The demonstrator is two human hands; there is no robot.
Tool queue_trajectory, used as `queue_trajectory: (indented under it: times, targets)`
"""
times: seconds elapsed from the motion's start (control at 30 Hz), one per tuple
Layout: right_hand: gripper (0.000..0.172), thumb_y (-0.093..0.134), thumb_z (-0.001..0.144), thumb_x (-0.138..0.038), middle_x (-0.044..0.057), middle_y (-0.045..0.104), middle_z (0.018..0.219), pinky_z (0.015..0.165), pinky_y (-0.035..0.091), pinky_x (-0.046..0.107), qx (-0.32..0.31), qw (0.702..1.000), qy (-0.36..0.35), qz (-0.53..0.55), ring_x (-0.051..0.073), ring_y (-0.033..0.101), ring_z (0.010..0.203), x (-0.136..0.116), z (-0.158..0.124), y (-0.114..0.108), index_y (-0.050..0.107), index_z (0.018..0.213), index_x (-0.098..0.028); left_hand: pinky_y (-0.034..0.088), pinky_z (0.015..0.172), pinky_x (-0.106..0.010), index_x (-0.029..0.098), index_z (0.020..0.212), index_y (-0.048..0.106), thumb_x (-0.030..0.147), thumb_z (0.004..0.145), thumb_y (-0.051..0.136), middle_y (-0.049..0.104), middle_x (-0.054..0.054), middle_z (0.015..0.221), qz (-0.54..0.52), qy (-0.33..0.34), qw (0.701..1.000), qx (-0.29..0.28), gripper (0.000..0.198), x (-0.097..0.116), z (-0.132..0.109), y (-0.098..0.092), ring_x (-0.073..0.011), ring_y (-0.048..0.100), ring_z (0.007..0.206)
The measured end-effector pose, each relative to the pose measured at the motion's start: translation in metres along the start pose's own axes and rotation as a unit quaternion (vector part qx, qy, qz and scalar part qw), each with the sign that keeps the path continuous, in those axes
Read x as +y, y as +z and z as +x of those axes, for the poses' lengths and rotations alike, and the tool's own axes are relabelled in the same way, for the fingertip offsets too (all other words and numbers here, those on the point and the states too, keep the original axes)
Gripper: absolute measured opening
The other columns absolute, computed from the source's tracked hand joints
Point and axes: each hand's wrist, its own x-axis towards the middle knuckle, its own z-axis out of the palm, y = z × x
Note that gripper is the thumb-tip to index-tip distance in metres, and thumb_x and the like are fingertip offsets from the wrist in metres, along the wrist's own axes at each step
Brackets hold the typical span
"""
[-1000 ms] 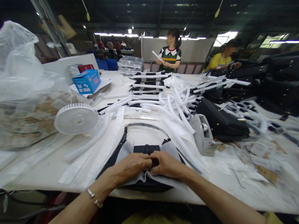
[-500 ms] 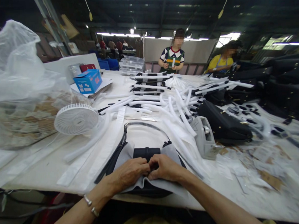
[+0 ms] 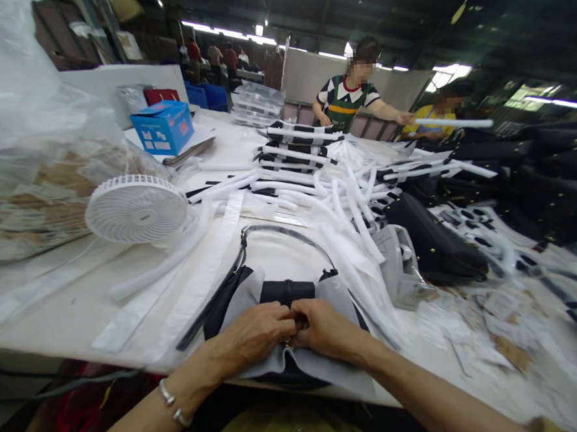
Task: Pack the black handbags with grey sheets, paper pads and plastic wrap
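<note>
A black handbag lies at the table's near edge, wrapped partly in grey soft sheet. Its black shoulder strap loops away from me across the table. Both hands meet at the middle of the bag's front. My left hand is closed, fingertips pinched on the bag's front. Closed as well, my right hand has its thumb and fingers pressed against the left fingertips. A small gold-coloured bit of metal shows just below them. The exact part being pinched is hidden by the fingers.
A white fan and a large clear bag of packets stand left. A blue box is behind. White foam tubes, a tape dispenser and a black bag lie right. A co-worker stands across.
My view has shifted slightly. My hands stay together at the handbag's front, with a gold-coloured bit now showing below them. The co-worker opposite has stretched an arm out rightward with a white tube.
</note>
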Motion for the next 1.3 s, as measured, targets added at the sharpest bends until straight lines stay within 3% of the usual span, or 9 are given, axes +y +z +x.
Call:
queue_trajectory:
  times: [0.17,0.37,0.6,0.8,0.93,1.0,1.1,1.17,1.3]
  targets:
    - [0.025,0.075,0.069,-0.018,-0.001,0.066,0.086,0.064,0.034,0.025,0.016,0.996,-0.025,-0.078,0.017,0.058,0.079,-0.005,-0.005,0.004,0.057,0.086,-0.019,0.039,0.070,-0.025,0.021,0.086,0.063,0.008,0.092,0.051,0.065,0.000,0.092,-0.039,0.017,0.999,0.004,0.018,0.003,0.002,-0.002,-0.0149,0.057,0.082]
    - [0.028,0.074,0.066,-0.015,-0.004,0.061,0.081,0.061,0.034,0.023,-0.016,0.998,-0.013,-0.054,0.015,0.054,0.074,-0.007,-0.006,-0.002,0.053,0.083,-0.021,0.040,0.070,-0.027,0.019,0.085,0.059,0.006,0.093,0.048,0.064,0.000,0.088,0.021,0.030,0.999,-0.003,0.019,0.004,0.001,-0.001,-0.0152,0.056,0.077]
    - [0.030,0.076,0.064,-0.015,-0.005,0.061,0.080,0.061,0.036,0.022,-0.027,1.000,0.006,-0.014,0.013,0.054,0.073,0.001,-0.001,-0.001,0.056,0.085,-0.020,0.042,0.067,-0.032,0.019,0.095,0.059,0.015,0.090,0.056,0.065,-0.005,0.090,0.099,-0.051,0.994,-0.001,0.007,0.012,0.004,0.008,-0.0219,0.059,0.079]
    - [0.027,0.076,0.070,-0.019,-0.003,0.064,0.080,0.065,0.045,0.024,-0.074,0.994,0.011,0.081,0.014,0.058,0.073,-0.008,0.001,-0.029,0.065,0.095,-0.018,0.045,0.070,-0.028,0.020,0.091,0.062,0.024,0.093,0.055,0.066,-0.002,0.087,0.063,-0.159,0.985,-0.012,0.009,0.023,0.012,-0.027,-0.0188,0.063,0.081]
    - [0.040,0.072,0.079,-0.026,0.003,0.069,0.109,0.091,0.048,0.033,0.025,0.999,-0.043,-0.010,0.021,0.063,0.101,-0.035,-0.043,-0.067,0.065,0.119,-0.025,0.047,0.087,-0.029,0.026,0.113,0.062,0.035,0.098,0.051,0.068,0.000,0.108,-0.007,-0.139,0.989,0.043,0.020,0.037,-0.009,-0.057,-0.0177,0.064,0.099]
    - [0.060,0.078,0.075,-0.038,0.007,0.064,0.127,0.101,0.046,0.038,0.020,0.994,-0.076,-0.072,0.026,0.058,0.117,-0.038,-0.069,-0.073,0.059,0.131,-0.027,0.046,0.098,-0.033,0.030,0.125,0.057,0.043,0.090,0.063,0.064,-0.002,0.126,0.000,-0.107,0.993,0.046,0.038,0.043,-0.025,-0.061,-0.0212,0.059,0.114]
    - [0.089,0.085,0.067,-0.041,0.013,0.053,0.143,0.112,0.036,0.051,0.027,0.963,-0.154,-0.219,0.034,0.048,0.131,-0.018,-0.090,-0.060,0.046,0.144,-0.024,0.043,0.106,-0.041,0.031,0.134,0.053,0.039,0.075,0.080,0.058,-0.005,0.138,0.059,-0.095,0.993,0.043,0.065,0.040,-0.045,-0.054,-0.0264,0.054,0.124]
    - [0.078,0.079,0.074,-0.027,0.014,0.054,0.142,0.114,0.032,0.056,0.067,0.930,-0.182,-0.311,0.034,0.048,0.131,0.009,-0.090,-0.047,0.045,0.144,-0.021,0.041,0.109,-0.044,0.030,0.135,0.052,0.025,0.074,0.080,0.060,-0.005,0.136,0.105,-0.107,0.988,0.042,0.068,0.029,-0.054,-0.046,-0.0264,0.056,0.124]
    - [0.052,0.045,0.087,-0.002,0.012,0.062,0.135,0.108,0.043,0.050,0.155,0.892,-0.209,-0.369,0.027,0.056,0.126,0.061,-0.077,-0.034,0.055,0.135,-0.018,0.044,0.108,-0.043,0.024,0.131,0.056,0.010,0.074,0.072,0.063,-0.007,0.133,0.166,-0.142,0.974,0.064,0.062,-0.005,-0.068,-0.030,-0.0255,0.058,0.122]
